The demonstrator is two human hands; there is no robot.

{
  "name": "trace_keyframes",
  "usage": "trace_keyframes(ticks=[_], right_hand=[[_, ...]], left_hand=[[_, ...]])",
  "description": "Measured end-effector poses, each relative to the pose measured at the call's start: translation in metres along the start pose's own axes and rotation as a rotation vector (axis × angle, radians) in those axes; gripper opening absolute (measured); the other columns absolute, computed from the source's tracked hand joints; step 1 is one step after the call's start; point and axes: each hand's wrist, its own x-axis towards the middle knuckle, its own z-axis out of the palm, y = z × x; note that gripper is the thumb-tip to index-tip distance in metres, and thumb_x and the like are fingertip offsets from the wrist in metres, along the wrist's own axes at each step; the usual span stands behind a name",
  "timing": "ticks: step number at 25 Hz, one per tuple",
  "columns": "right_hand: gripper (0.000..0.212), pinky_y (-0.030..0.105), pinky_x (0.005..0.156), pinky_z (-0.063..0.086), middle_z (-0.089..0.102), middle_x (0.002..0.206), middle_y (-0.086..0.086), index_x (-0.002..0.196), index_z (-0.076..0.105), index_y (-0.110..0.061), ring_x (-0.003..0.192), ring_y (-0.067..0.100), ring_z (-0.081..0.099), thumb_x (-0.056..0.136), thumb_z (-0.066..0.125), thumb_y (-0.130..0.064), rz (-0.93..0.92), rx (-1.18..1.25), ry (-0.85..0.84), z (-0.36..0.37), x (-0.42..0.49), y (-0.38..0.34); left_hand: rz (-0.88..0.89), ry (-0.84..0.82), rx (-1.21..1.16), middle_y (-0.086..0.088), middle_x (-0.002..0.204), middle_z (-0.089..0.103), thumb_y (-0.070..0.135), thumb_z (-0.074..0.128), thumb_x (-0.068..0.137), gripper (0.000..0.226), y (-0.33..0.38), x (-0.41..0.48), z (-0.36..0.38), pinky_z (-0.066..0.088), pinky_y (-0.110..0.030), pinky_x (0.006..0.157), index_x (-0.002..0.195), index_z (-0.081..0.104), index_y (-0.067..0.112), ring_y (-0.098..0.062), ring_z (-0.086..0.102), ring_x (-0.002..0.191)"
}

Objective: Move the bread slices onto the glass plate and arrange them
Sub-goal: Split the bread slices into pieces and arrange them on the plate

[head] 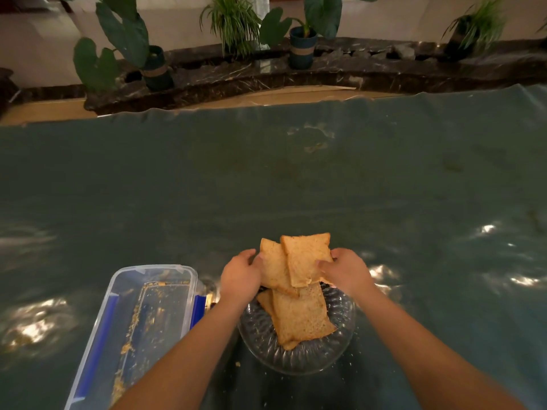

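Plate [299, 358] partly hidden under slices [299, 263]; left hand [240, 276], right hand [347, 269] fingers gripping them; green tabletop [266, 179], potted plants [302, 39] behind.

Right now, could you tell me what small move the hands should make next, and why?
Probably lower the two held slices onto the plate. The left hand and right hand hold them over its far rim, other slices already lie there, and the box holds only crumbs.
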Motion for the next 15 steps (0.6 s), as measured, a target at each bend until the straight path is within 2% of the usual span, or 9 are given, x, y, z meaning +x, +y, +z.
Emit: trace_keyframes(ticks=[2, 3, 5, 6, 9, 11, 13, 15], right_hand=[[0.025, 0.039, 0.068, 0.051, 0.064, 0.067, 0.0, 0.085, 0.064, -0.011, 0.072, 0.026, 0.064, 0.084, 0.062, -0.037, -0.008, 0.023, 0.041, -0.002, -0.009, 0.005], [0.026, 0.038, 0.069, 0.049, 0.062, 0.07, -0.003, 0.096, 0.065, -0.013, 0.079, 0.025, 0.065, 0.086, 0.061, -0.037, 0.001, 0.075, 0.066, -0.002, -0.016, 0.009], [0.041, 0.035, 0.077, 0.048, 0.063, 0.083, -0.007, 0.123, 0.058, -0.013, 0.093, 0.024, 0.066, 0.088, 0.061, -0.036, 0.036, 0.164, 0.148, -0.001, -0.033, 0.016], [0.043, 0.036, 0.08, 0.049, 0.062, 0.085, -0.009, 0.125, 0.056, -0.013, 0.093, 0.023, 0.066, 0.089, 0.062, -0.035, 0.046, 0.19, 0.189, 0.001, -0.042, 0.02], [0.027, 0.036, 0.079, 0.053, 0.065, 0.085, -0.012, 0.108, 0.063, -0.019, 0.086, 0.017, 0.066, 0.087, 0.063, -0.035, 0.07, 0.216, 0.197, 0.017, -0.068, 0.03], [0.022, 0.034, 0.074, 0.054, 0.068, 0.082, -0.009, 0.099, 0.065, -0.02, 0.078, 0.012, 0.066, 0.086, 0.062, -0.038, 0.075, 0.182, 0.147, 0.027, -0.076, 0.033], [0.021, 0.035, 0.07, 0.054, 0.066, 0.07, -0.005, 0.083, 0.064, -0.018, 0.07, 0.014, 0.064, 0.085, 0.061, -0.039, 0.044, 0.119, 0.111, 0.034, -0.079, 0.032], [0.024, 0.035, 0.065, 0.052, 0.062, 0.065, -0.007, 0.073, 0.06, -0.021, 0.069, 0.014, 0.063, 0.081, 0.065, -0.043, 0.021, 0.069, 0.064, 0.04, -0.08, 0.029]], left_hand=[[-0.009, 0.062, 0.002, -0.008, 0.131, 0.062, 0.036, 0.051, 0.097, 0.051, -0.005, -0.019, -0.002, 0.048, -0.037, 0.095, 0.143, 0.046, 0.015, -0.026, 0.06, 0.117], [-0.021, 0.107, -0.028, -0.007, 0.128, 0.061, 0.033, 0.053, 0.096, 0.053, -0.007, -0.031, -0.003, 0.045, -0.034, 0.093, 0.144, 0.042, 0.015, -0.024, 0.059, 0.116], [-0.078, 0.173, -0.161, -0.003, 0.114, 0.063, 0.025, 0.057, 0.094, 0.051, -0.015, -0.057, -0.001, 0.045, -0.032, 0.087, 0.142, 0.042, 0.015, -0.016, 0.06, 0.103], [-0.123, 0.171, -0.228, -0.001, 0.106, 0.064, 0.02, 0.057, 0.093, 0.047, -0.021, -0.067, 0.004, 0.049, -0.035, 0.085, 0.138, 0.045, 0.015, -0.014, 0.061, 0.096], [-0.272, 0.032, -0.364, -0.005, 0.089, 0.069, 0.01, 0.055, 0.087, 0.034, -0.033, -0.088, 0.021, 0.057, -0.052, 0.085, 0.12, 0.056, 0.018, -0.02, 0.066, 0.084], [-0.372, -0.036, -0.485, -0.009, 0.087, 0.069, 0.009, 0.053, 0.088, 0.023, -0.031, -0.091, 0.027, 0.058, -0.047, 0.081, 0.109, 0.059, 0.016, -0.023, 0.066, 0.081], [-0.404, -0.052, -0.516, -0.014, 0.083, 0.065, 0.007, 0.053, 0.09, 0.012, -0.027, -0.091, 0.029, 0.056, -0.041, 0.072, 0.097, 0.062, 0.009, -0.024, 0.062, 0.076], [-0.416, -0.046, -0.511, -0.025, 0.084, 0.066, 0.009, 0.053, 0.088, 0.017, -0.025, -0.088, 0.029, 0.057, -0.043, 0.071, 0.095, 0.064, -0.003, -0.028, 0.063, 0.076]])
